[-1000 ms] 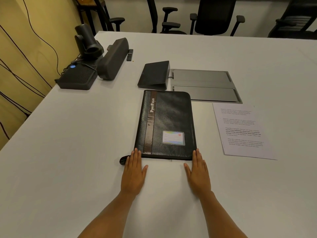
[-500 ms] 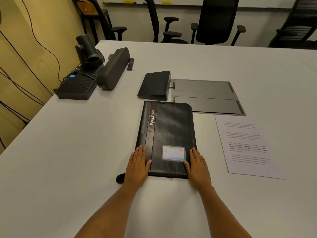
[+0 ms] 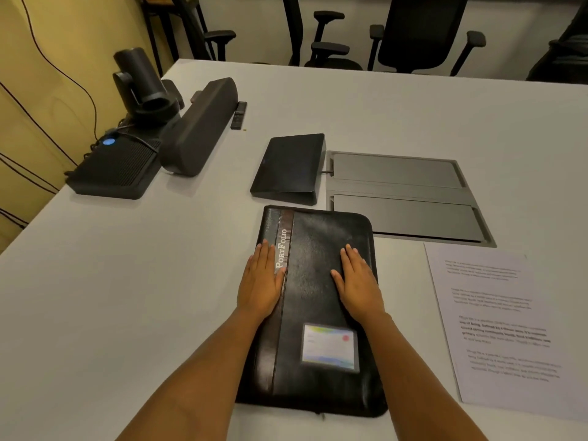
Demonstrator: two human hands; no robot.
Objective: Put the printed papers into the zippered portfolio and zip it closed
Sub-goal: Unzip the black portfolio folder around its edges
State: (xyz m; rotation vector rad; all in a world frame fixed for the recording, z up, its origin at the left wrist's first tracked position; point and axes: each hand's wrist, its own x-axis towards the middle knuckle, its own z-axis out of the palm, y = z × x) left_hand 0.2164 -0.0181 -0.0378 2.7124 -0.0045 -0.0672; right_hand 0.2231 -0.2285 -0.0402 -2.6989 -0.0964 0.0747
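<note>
Both hands have slid up the closed portfolio: left hand and right hand flat, fingers straight. Printed papers lie lower right on bench. Risk: unzipping one-handed skids it.

Dim warm indoor light, soft shadows, wide-angle bending at edges, slight blur throughout
</note>
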